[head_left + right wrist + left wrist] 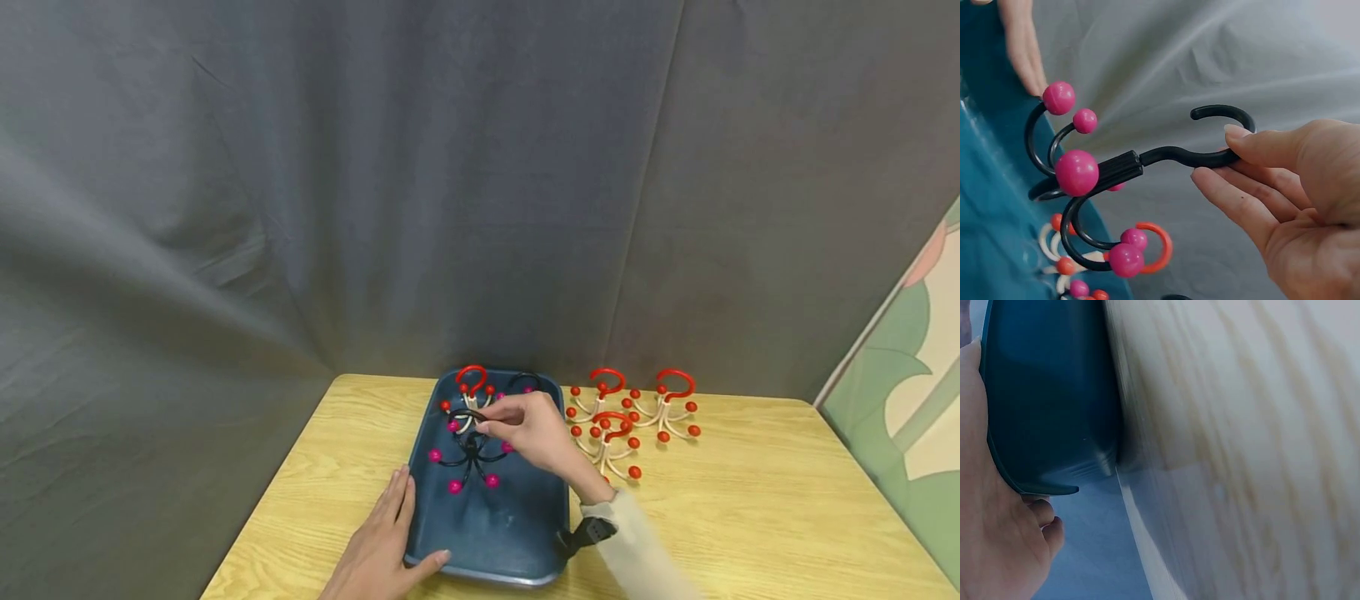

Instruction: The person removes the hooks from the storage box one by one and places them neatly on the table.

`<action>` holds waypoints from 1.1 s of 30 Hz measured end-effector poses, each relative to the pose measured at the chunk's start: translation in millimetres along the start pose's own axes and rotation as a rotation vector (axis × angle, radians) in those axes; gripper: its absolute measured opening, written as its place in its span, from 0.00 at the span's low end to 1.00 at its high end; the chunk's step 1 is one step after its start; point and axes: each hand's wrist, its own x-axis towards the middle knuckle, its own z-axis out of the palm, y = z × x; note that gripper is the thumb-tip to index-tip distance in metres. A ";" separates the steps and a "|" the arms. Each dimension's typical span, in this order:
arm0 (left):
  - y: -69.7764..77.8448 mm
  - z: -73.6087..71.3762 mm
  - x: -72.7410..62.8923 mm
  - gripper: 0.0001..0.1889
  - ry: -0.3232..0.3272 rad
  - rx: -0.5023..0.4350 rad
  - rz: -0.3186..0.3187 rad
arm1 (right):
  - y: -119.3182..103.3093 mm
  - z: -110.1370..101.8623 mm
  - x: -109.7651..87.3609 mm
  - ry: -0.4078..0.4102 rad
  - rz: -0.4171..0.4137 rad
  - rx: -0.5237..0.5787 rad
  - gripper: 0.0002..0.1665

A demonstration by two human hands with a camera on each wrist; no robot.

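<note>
My right hand (528, 429) pinches the curved top of a black multi-arm hook hanger (1119, 172) between thumb and fingers. Pink balls tip the hanger's curved arms, which spread over the dark blue tray (498, 537). In the right wrist view the shaft lies sideways from the fingers. My left hand (382, 533) rests against the tray's near left side, fingers extended along the rim and thumb at the near edge. At the tray's far end are a white hanger with a red hook (472, 372) and another black hanger (527, 377), partly hidden.
Three white hangers with red hooks and red balls, one of them at the far right (664, 410), stand on the wooden table (750, 500) right of the tray. A grey curtain (480, 208) hangs behind the table. A patterned panel (915, 375) is at the right.
</note>
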 end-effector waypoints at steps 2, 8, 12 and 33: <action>0.4 -0.3 0.1 0.63 -0.003 -0.001 -0.005 | -4.4 -9.3 -3.4 0.004 0.017 0.005 0.12; -1.0 -2.6 1.2 0.64 -0.016 -0.015 -0.028 | -13.5 -41.0 -12.0 0.034 0.060 0.001 0.14; 0.2 -1.8 2.5 0.65 -0.035 -0.025 -0.038 | -15.2 -65.3 -22.3 0.060 0.070 -0.022 0.13; 5.3 -4.0 5.4 0.67 -0.109 -0.033 -0.110 | -8.0 -162.1 -87.0 0.161 0.090 -0.185 0.14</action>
